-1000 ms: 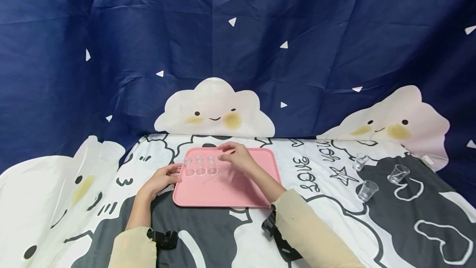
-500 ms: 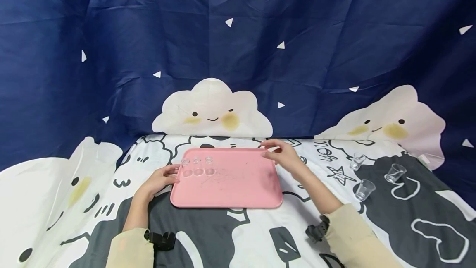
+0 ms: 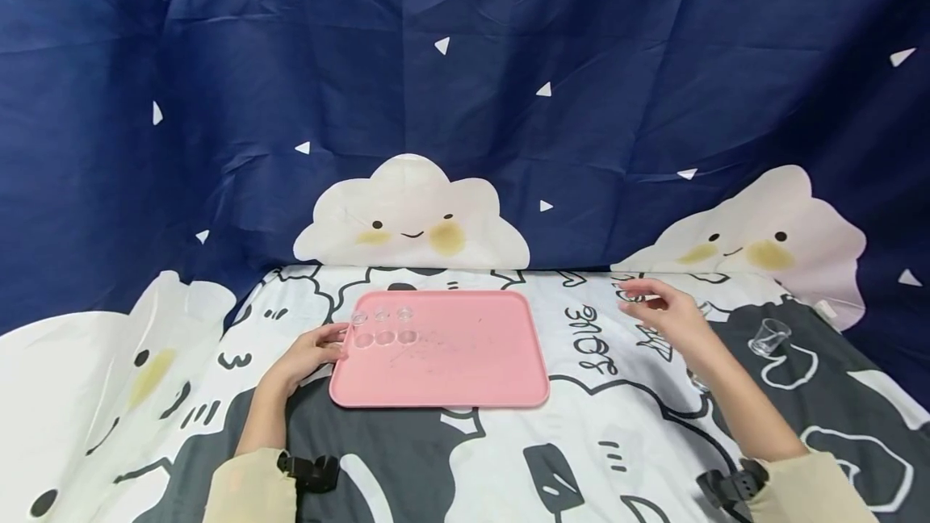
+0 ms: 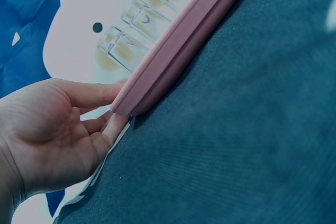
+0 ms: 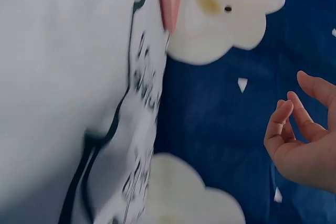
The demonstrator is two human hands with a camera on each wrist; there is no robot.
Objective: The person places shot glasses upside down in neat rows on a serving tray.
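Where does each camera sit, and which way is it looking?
Head: worn on the head, looking forward and down at a pink, rectangular, plastic-looking tray; left hand, right hand, beige cloth sleeves show.
Left wrist: worn there, looking across the left hand gripping the tray, towards three clear, round, glass-like cups.
Right wrist: worn there, looking past the right hand at blue cloth.
Head and left wrist share the tray and cups.

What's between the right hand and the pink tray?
Only white cloth with black print; in the head view, no object shows between the right hand and the pink tray.
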